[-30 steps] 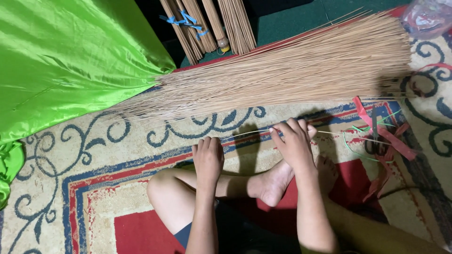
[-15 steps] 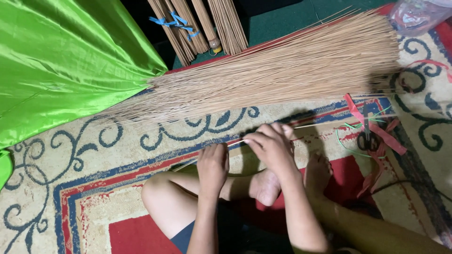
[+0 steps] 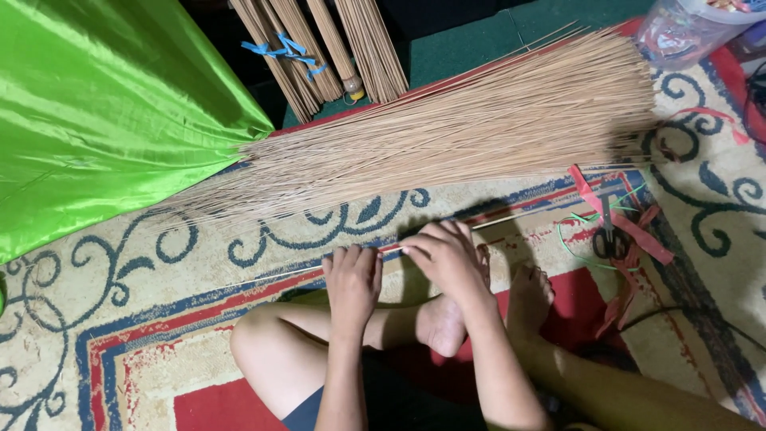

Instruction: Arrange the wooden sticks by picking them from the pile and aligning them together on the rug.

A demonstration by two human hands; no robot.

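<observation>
I sit cross-legged on a patterned carpet [image 3: 136, 335]. My left hand [image 3: 353, 279] and my right hand [image 3: 441, 254] lie close together and both pinch one thin pale stick [image 3: 519, 215] that runs low over the carpet, slanting up to the right. Its left end trails past my left hand. Just beyond it lies a large loose pile of thin broom sticks [image 3: 447, 136], spread like a fan with the thick ends to the right.
Shiny green cloth [image 3: 96, 112] covers the left. Tied stick bundles [image 3: 319, 48] lie at the top. Black scissors [image 3: 610, 235] rest among red and green ribbon scraps [image 3: 630, 231] on the right. A clear plastic container [image 3: 686, 28] stands top right.
My right hand has slid left along the thin stick, closing the gap to my left hand. The view has shifted slightly.
</observation>
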